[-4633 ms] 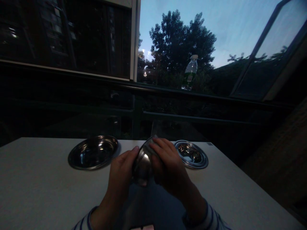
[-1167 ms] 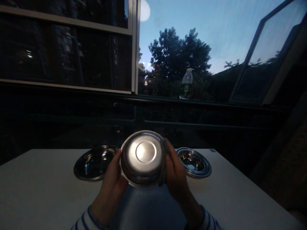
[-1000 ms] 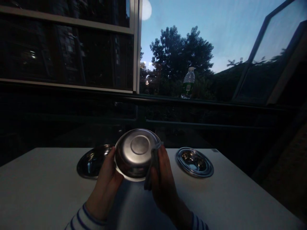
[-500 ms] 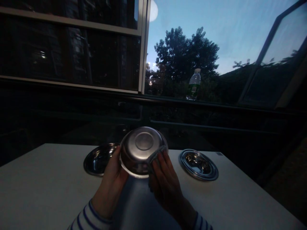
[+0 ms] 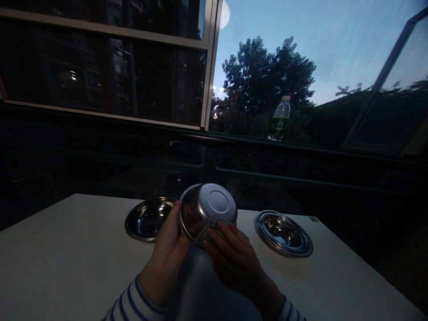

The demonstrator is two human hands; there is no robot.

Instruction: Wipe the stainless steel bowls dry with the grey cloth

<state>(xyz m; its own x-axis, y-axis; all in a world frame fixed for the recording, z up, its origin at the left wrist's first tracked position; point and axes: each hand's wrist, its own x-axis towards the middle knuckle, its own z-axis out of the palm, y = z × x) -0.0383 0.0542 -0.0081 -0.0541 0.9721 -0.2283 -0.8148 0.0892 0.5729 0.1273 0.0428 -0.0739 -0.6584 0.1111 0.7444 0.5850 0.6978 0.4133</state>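
A shiny metal bowl (image 5: pixel 203 207) is held tilted above the table, its ringed base turned up and toward me. My left hand (image 5: pixel 169 249) grips the rim on the left side, thumb on the outside. My right hand (image 5: pixel 234 258) presses a grey cloth (image 5: pixel 214 222) against the lower right of the bowl's outer wall. Most of the cloth is hidden under the fingers. Behind my left hand a wide metal bowl (image 5: pixel 142 220) lies open side up on the table. To the right sits a stack of metal dishes (image 5: pixel 284 232) with wide rims.
The white table (image 5: pixel 67 258) reaches to a dark window ledge. On the ledge stands a plastic bottle (image 5: pixel 279 120) with a green label. A small grey label (image 5: pixel 313 219) marks the table's far right corner. A window frame (image 5: pixel 210 67) rises behind.
The bowl has tipped so its base faces further right. My right hand has slid the cloth along the bowl's lower wall. The whole view has swung a little left.
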